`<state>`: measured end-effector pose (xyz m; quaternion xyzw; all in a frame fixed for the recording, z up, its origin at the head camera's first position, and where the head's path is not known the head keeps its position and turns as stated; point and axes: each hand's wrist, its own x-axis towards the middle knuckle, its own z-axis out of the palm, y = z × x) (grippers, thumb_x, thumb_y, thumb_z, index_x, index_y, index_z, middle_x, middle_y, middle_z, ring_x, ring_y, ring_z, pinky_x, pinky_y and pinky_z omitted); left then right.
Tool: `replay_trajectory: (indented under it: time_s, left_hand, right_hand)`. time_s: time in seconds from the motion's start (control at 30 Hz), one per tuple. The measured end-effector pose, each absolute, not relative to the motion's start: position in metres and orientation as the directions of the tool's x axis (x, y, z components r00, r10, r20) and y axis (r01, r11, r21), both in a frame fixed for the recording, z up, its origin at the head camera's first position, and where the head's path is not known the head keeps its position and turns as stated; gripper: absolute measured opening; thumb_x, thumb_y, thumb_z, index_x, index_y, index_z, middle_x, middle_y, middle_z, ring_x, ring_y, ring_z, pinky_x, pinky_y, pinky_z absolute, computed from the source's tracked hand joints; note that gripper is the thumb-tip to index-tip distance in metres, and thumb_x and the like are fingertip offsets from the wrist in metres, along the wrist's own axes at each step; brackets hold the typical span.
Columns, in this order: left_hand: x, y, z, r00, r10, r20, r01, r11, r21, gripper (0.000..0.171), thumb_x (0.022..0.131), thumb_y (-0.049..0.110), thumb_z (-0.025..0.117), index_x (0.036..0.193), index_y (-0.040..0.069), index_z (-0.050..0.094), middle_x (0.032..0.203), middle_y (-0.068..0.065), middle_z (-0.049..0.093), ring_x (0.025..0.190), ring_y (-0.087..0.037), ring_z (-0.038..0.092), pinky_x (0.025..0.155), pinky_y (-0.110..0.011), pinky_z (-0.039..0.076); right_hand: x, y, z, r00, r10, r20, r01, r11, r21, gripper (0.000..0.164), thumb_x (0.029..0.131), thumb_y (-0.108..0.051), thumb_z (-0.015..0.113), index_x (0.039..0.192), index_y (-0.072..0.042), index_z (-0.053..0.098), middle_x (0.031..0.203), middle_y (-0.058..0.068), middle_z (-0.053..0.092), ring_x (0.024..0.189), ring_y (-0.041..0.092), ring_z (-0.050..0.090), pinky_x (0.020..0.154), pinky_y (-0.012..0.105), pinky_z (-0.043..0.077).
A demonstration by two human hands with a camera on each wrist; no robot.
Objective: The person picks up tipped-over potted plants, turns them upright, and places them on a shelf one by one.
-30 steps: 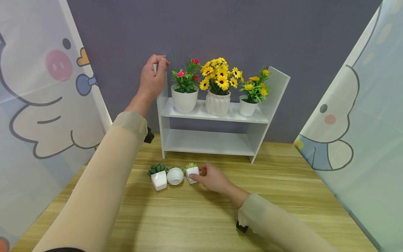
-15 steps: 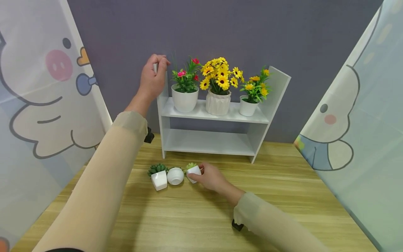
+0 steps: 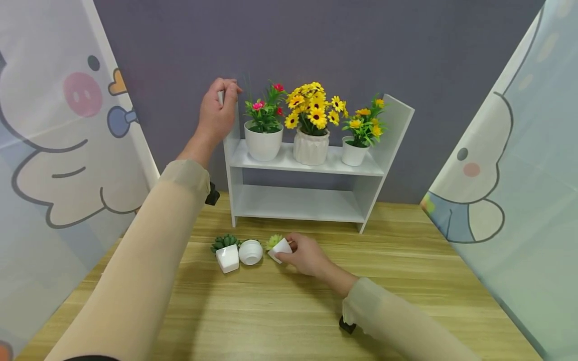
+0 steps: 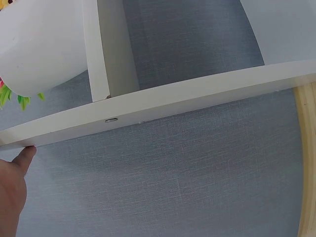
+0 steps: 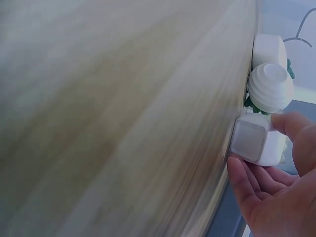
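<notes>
My left hand (image 3: 218, 111) grips the top of the left side panel of a white two-tier shelf (image 3: 300, 203); in the left wrist view its thumb presses against the panel (image 4: 163, 101). Down on the wooden table, my right hand (image 3: 308, 254) pinches the white pot of a small light-green succulent (image 3: 281, 248) between thumb and fingers. That pot lies tilted, its square base facing the right wrist camera. Left of it, a round white pot (image 3: 250, 252) and a square potted dark-green succulent (image 3: 228, 256) lie tipped over, bases toward me.
On the upper shelf stand a pot of pink flowers (image 3: 263, 140), a ribbed pot of yellow daisies (image 3: 311, 147) and a smaller pot of yellow flowers (image 3: 354, 152). A grey wall (image 3: 316, 40) rises behind; cartoon-printed sheets (image 3: 519, 150) flank the table (image 3: 271, 311).
The light-green succulent's pot has turned in my right hand, its base swinging rightward and its plant leaning left. My left hand keeps its hold on the shelf panel.
</notes>
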<state>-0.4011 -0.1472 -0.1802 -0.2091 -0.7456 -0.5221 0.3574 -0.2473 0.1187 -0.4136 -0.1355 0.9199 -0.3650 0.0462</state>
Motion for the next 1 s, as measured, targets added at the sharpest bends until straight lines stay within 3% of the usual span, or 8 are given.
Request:
replay_trajectory:
  time_s: [0.37,0.67,0.77,1.0]
  left_hand:
    - [-0.402,-0.148,-0.181,-0.657,-0.059,0.752,0.684,0.374,0.626,0.036,0.116,0.032,0.048,0.111,-0.002,0.06,0.139,-0.015,0.066,0.15,-0.007,0.054,0.117,-0.028,0.045]
    - [-0.402,-0.15,-0.183,-0.659,-0.06,0.75,0.68,0.378,0.628,0.032,0.116,0.033,0.048,0.103,0.006,0.06,0.145,-0.014,0.066,0.15,-0.008,0.054,0.117,-0.029,0.046]
    - [-0.402,-0.15,-0.182,-0.659,-0.058,0.75,0.682,0.374,0.628,0.029,0.116,0.033,0.049,0.098,0.013,0.059,0.145,-0.015,0.065,0.15,-0.008,0.054,0.117,-0.028,0.045]
    - [-0.403,-0.149,-0.181,-0.651,-0.053,0.757,0.692,0.367,0.621,0.027,0.116,0.032,0.049,0.094,0.019,0.057,0.141,-0.015,0.066,0.15,-0.008,0.054,0.119,-0.027,0.044]
  right_hand:
    - [-0.242,0.13,-0.413,-0.954,-0.3,-0.024,-0.191,0.664,-0.723,0.051,0.093,-0.027,0.089,0.131,-0.003,0.064,0.118,0.011,0.079,0.105,0.022,0.075,0.083,0.037,0.062]
    - [-0.244,0.14,-0.419,-0.944,-0.321,-0.072,-0.149,0.61,-0.778,0.054,0.094,-0.021,0.088,0.134,-0.003,0.057,0.124,0.013,0.077,0.111,0.023,0.073,0.091,0.039,0.062]
    - [-0.246,0.142,-0.42,-0.94,-0.331,-0.079,-0.141,0.59,-0.795,0.052,0.094,-0.018,0.087,0.133,-0.003,0.057,0.123,0.013,0.077,0.112,0.023,0.072,0.092,0.039,0.062]
    - [-0.25,0.142,-0.424,-0.936,-0.349,-0.049,-0.166,0.559,-0.813,0.048,0.093,-0.012,0.087,0.131,0.0,0.06,0.115,0.011,0.074,0.103,0.019,0.07,0.091,0.037,0.061]
